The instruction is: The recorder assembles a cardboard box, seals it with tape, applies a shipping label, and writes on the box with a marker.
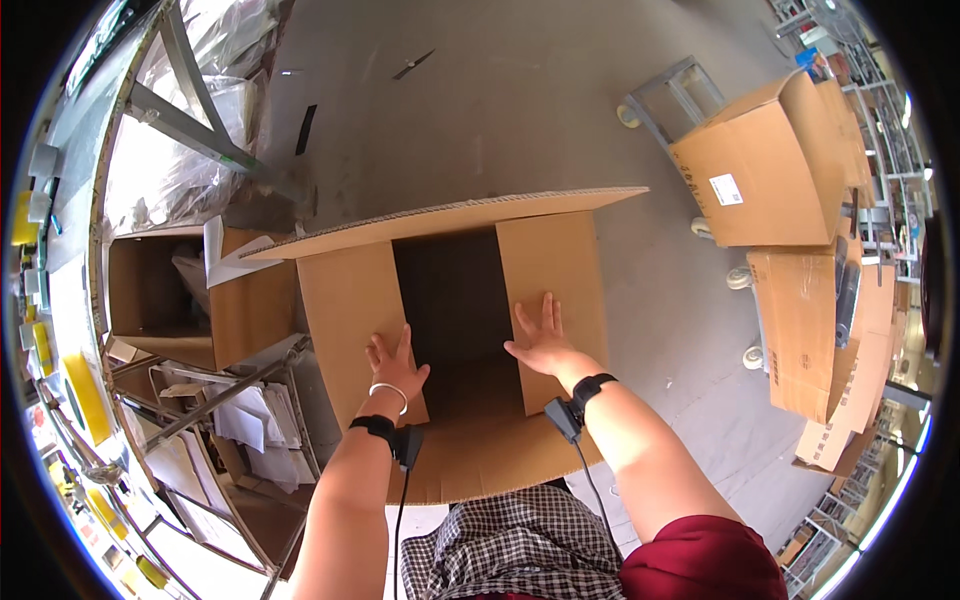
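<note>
A large brown cardboard box stands right in front of me. Its left side flap and right side flap are folded inward, leaving a dark gap down the middle. The far flap stands up, and the near flap lies out toward my body. My left hand presses on the left side flap with fingers spread, its thumb reaching over the gap. On the right side flap rests my right hand, also spread. Neither hand holds anything. Too dark to make out is the inside of the box.
At left, under a workbench, sit an open carton and a rack of papers. Yellow tape rolls lie on the bench. Several cartons stand on wheeled carts at right. Dark strips lie on the grey floor.
</note>
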`<state>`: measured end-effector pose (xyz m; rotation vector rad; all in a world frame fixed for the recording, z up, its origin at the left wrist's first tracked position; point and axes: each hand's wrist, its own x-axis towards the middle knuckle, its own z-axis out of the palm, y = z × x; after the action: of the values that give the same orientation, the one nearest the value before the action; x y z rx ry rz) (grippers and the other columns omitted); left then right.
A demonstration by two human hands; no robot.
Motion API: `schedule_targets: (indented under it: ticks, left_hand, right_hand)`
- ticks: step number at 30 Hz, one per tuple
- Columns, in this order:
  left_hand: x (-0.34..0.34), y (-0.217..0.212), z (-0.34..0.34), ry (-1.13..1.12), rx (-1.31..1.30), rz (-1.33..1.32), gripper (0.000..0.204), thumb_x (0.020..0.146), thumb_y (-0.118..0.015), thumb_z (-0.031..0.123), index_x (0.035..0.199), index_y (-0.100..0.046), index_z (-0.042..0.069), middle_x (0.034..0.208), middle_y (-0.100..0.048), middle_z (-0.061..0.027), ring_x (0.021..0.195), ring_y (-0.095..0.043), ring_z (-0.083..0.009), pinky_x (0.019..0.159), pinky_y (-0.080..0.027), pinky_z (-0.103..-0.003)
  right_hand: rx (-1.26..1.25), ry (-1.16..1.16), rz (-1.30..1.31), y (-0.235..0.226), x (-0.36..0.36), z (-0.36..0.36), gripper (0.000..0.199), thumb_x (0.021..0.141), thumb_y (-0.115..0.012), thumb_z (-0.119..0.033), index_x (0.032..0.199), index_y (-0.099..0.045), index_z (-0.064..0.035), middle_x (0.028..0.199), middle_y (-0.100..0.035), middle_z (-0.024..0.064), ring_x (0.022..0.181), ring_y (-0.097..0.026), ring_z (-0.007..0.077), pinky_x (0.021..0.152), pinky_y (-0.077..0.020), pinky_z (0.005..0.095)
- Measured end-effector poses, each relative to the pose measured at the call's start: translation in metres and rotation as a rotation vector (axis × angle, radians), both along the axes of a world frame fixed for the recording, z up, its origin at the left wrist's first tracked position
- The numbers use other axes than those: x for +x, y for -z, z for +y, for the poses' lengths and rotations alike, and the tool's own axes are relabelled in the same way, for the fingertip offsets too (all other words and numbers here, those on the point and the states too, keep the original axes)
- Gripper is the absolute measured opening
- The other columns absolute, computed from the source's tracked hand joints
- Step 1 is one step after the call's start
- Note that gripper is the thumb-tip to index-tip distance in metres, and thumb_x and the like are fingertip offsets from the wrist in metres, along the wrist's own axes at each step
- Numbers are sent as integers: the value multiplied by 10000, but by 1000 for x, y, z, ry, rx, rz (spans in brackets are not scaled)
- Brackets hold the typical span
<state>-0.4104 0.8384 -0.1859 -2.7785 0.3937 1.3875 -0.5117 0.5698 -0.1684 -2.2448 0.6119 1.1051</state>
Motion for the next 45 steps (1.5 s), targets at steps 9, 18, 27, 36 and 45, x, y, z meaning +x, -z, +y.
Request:
schedule_targets:
  ticks: [9, 18, 27, 36, 45]
  left_hand:
    - [6, 11, 117, 234, -419, 5, 717, 855, -651, 360, 1460, -359, 109, 1543, -210, -247, 1408, -221, -450, 1147, -268, -466]
    - [-32, -98, 138, 219, -380, 37, 861, 759, -723, 481, 1462, -364, 137, 1524, -259, -244, 1402, -253, -445, 1121, -268, -548]
    - [-104, -110, 156, 483, -318, 331, 422, 904, -492, 242, 1306, -555, 131, 1191, -635, -131, 1054, -616, -346, 917, -487, -490]
    - [33, -15, 104, 494, -148, 429, 653, 832, -641, 489, 1399, -439, 236, 1387, -492, -107, 1265, -486, -259, 1050, -327, -582]
    - [-5, 36, 86, -991, 291, -280, 1495, 475, -826, 671, 1514, 41, 34, 1583, -13, -223, 1483, 0, -326, 1189, -86, -483]
  right_hand:
    - [-167, -139, 8, 49, 4, 12, 811, 862, -603, -524, 1529, -218, -272, 1540, 206, 283, 1434, 130, 482, 1151, -193, 534]
    - [-198, 82, -43, 39, 50, 73, 1167, 741, -688, -644, 1509, -103, 12, 1536, 69, 334, 1433, 47, 499, 1091, -240, 639]
    - [-111, 363, 69, 27, 73, 76, 1274, 665, -727, -685, 1537, -19, -84, 1518, 210, 317, 1421, 144, 494, 1101, -125, 670]
    - [43, -62, 314, -3, 108, 24, 1035, 779, -533, -741, 1516, -170, -111, 1506, -239, 253, 1411, -206, 414, 1112, -281, 514]
    - [-455, -244, -1256, -173, 176, 30, 454, 707, -753, -176, 1115, -570, -98, 1226, -533, 126, 1182, -493, 310, 1002, -351, 472]
